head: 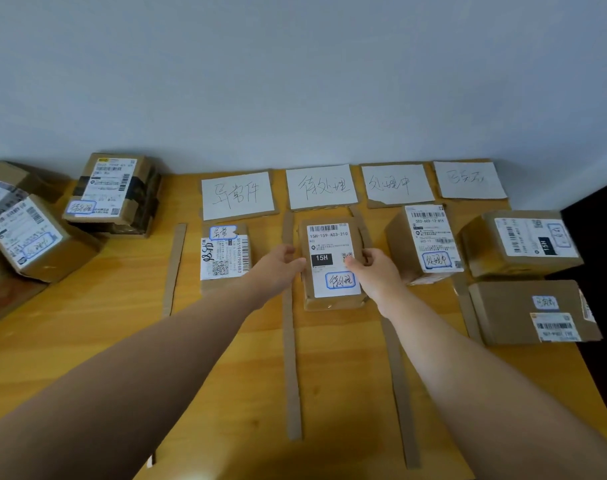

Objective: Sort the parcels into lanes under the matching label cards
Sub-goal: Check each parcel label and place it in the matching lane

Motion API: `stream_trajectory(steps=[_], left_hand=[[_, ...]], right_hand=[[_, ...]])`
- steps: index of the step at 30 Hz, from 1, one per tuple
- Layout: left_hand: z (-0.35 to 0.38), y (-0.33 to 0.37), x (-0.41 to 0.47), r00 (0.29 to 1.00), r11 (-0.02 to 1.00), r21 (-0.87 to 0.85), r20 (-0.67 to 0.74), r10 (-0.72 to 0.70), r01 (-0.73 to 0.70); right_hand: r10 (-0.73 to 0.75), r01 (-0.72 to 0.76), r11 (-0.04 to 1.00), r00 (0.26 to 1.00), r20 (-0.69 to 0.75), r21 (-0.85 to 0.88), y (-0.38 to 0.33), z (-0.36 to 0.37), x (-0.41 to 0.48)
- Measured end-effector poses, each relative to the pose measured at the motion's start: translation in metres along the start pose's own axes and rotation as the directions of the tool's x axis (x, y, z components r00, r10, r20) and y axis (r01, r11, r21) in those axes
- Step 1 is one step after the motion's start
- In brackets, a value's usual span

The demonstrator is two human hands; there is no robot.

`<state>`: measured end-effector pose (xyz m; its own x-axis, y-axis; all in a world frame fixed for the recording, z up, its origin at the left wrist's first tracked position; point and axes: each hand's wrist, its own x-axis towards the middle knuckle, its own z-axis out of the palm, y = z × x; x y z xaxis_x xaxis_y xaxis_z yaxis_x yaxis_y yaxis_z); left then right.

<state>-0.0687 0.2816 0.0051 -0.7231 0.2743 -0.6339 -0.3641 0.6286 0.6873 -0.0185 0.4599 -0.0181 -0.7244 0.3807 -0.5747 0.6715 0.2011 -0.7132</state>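
While both bare arms reach forward over the yellow wooden tabletop (87,327), the left hand (278,268) and the right hand (374,271) grasp a flat brown cardboard parcel (331,265) by its left and right sides. This parcel lies in the second lane, just below the second white handwritten label card (321,187), and its white shipping label carries a blue-ringed handwritten sticker near its front end. Four such cards line the far edge of the tabletop against the pale wall (295,71). Thin brown cardboard strips (291,341) mark off the lanes.

Under the first card (238,195) lies a small flat parcel with a barcode label (224,258). Under the third card (397,183) sits a taller brown box (419,244). Under the fourth card (470,180), near the right edge, sit two brown boxes, one (520,242) behind the other (534,311). Toward the far left corner, several unsorted brown boxes (115,192) sit in a loose group.
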Motion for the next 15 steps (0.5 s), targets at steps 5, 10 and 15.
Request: stream_trajectory(steps=[5, 10, 15], left_hand=[[0.011, 0.011, 0.020, 1.000, 0.996, 0.094, -0.006, 0.000, 0.000], [0.013, 0.016, 0.028, 0.999, 0.996, 0.094, -0.039, 0.006, -0.002], [0.014, 0.016, 0.031, 0.998, 0.996, 0.092, -0.064, 0.014, -0.008]], right_hand=[[-0.042, 0.042, 0.986, 0.999, -0.001, -0.160, -0.012, -0.003, 0.011], [-0.057, 0.062, 0.985, 0.998, 0.032, -0.161, -0.020, -0.008, 0.021], [-0.042, 0.051, 0.987, 0.997, 0.058, -0.151, -0.024, -0.011, 0.025]])
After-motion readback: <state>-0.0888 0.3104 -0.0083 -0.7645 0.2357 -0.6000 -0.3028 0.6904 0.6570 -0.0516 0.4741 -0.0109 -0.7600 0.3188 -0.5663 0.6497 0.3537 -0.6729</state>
